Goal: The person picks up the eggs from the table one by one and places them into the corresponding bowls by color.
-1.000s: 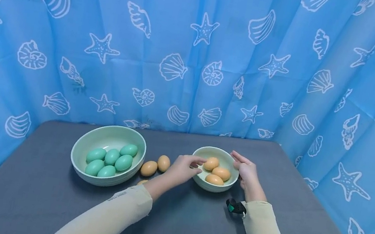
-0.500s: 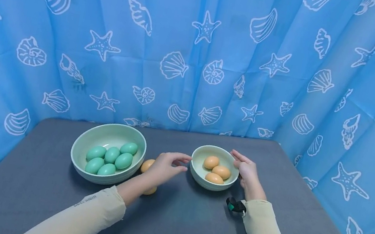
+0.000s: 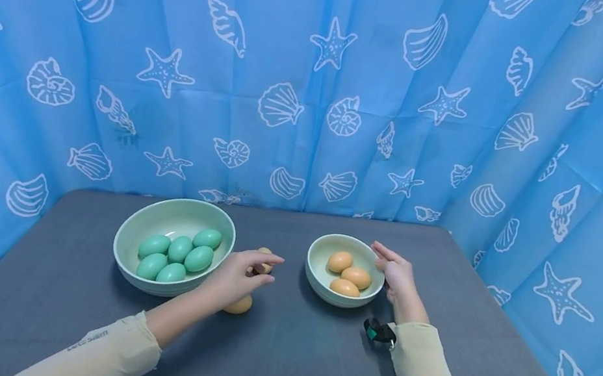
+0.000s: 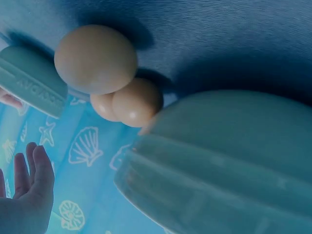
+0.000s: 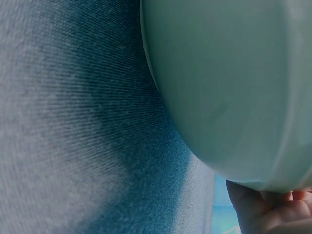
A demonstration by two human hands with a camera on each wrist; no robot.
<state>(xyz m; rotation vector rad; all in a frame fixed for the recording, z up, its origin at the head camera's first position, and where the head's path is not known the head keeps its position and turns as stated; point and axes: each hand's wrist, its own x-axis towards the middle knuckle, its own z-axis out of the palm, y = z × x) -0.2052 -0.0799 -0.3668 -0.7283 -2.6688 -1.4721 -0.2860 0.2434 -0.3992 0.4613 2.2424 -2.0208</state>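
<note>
My left hand [image 3: 240, 278] hovers between the two bowls over some loose brown eggs, its thumb and fingers spread and nothing in them. In the left wrist view three such eggs lie close together on the table: a near egg [image 4: 96, 59], a second egg [image 4: 138, 102] and one partly behind. From the head, a front egg [image 3: 240, 305] shows below the hand; the rest are mostly covered. My right hand [image 3: 398, 279] rests against the right side of the small pale green bowl [image 3: 316, 279], fingers extended along the rim. Three brown eggs [image 3: 356, 277] lie inside that bowl.
A larger pale green bowl [image 3: 134, 214] stands at the left, holding several green eggs [image 3: 180, 249]. Its wall [image 4: 219, 146] rises close to the loose eggs. The grey cloth-covered table [image 3: 296, 371] ends at a blue shell-patterned curtain [image 3: 318, 118] behind.
My left hand has drawn back leftward from the small bowl's rim to above the loose eggs. The right hand and both bowls stay where they were.
</note>
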